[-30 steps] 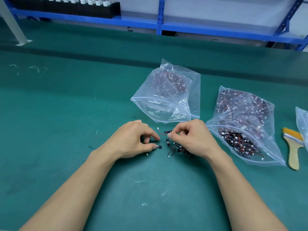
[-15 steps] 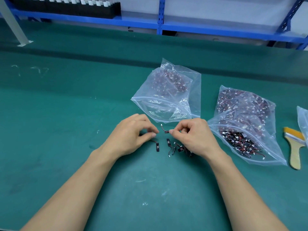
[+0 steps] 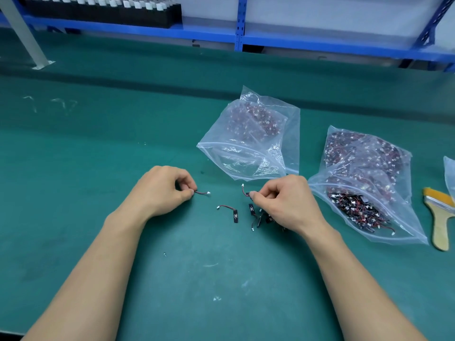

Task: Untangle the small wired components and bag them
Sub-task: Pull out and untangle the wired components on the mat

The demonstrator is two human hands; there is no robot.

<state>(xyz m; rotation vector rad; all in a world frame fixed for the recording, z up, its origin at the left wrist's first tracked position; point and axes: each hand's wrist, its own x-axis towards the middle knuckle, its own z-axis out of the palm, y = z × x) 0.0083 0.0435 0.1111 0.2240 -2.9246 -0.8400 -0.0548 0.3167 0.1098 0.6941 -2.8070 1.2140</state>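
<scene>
Our left hand (image 3: 162, 190) is curled, thumb and forefinger pinching the left part (image 3: 202, 192) by one end. Its thin red-and-black wire and white plug stick out to the right, just over the desk (image 3: 98, 143). Our right hand (image 3: 288, 203) is curled too and pinches the right part (image 3: 247, 192) by its black body, with the short wire bending up to a white plug. The two hands are apart, and no wire joins them.

Between and a little nearer than the hands, a loose part (image 3: 231, 211) lies flat on the desk: a black strip with a small white mark too fine to read, a wire and a white plug. Beside it, partly under our right hand, sits a small heap (image 3: 257, 215) of the same parts, wires crossing.

Just beyond the right hand lies the middle bag (image 3: 248, 143), clear plastic with its mouth gaping toward us. It holds a cluster of parts at its far end. To the right, the full bag (image 3: 364, 188) is packed with them, some spilling toward its open mouth. Further right lie a brush (image 3: 440, 217) with yellow bristles and, at the picture's edge, a corner of an edge bag (image 3: 449, 175). Behind the desk runs a blue shelf (image 3: 246, 38) carrying a black tray (image 3: 98, 11) of white-topped items.
</scene>
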